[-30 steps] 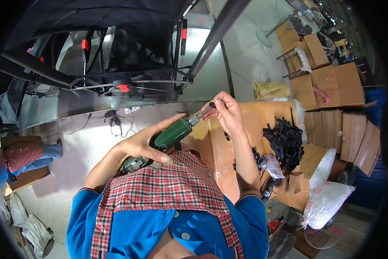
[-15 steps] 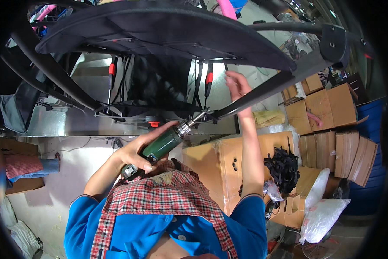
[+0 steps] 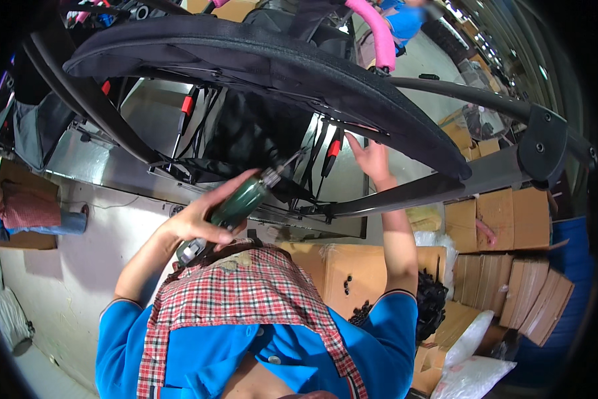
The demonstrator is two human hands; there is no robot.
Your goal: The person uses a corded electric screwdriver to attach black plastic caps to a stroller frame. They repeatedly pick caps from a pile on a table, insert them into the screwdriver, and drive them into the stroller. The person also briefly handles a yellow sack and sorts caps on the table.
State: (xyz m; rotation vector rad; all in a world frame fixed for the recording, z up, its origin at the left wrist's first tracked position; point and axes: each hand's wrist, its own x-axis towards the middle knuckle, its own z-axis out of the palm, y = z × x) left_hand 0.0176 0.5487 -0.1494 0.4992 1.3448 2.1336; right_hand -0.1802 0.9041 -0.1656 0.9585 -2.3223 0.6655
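Observation:
My left hand (image 3: 202, 216) grips a green power screwdriver (image 3: 240, 203) from the side, fingers wrapped round its body. The driver's metal bit points up and right, over the black fabric seat panel (image 3: 259, 126) of what looks like a stroller frame. Beyond the thick dark side tube (image 3: 419, 195), my right hand (image 3: 373, 161) reaches in beneath the curved black canopy (image 3: 266, 66). Its thumb is spread from the fingers, whose tips the canopy edge partly hides; I see nothing held. Close to that thumb is a strap with a red clip (image 3: 333, 149).
A metal-topped table (image 3: 146, 193) bears the frame. Cardboard boxes (image 3: 498, 223) and black straps (image 3: 431, 299) lie to the right. A pink foam-covered handle (image 3: 379, 33) rises at the back. Other people are at the far left (image 3: 29, 206) and back right (image 3: 403, 23).
The screwdriver bit has come away from the lower right frame joint and moved up and left. My right hand has gone lower, from above the side tube to under the canopy edge.

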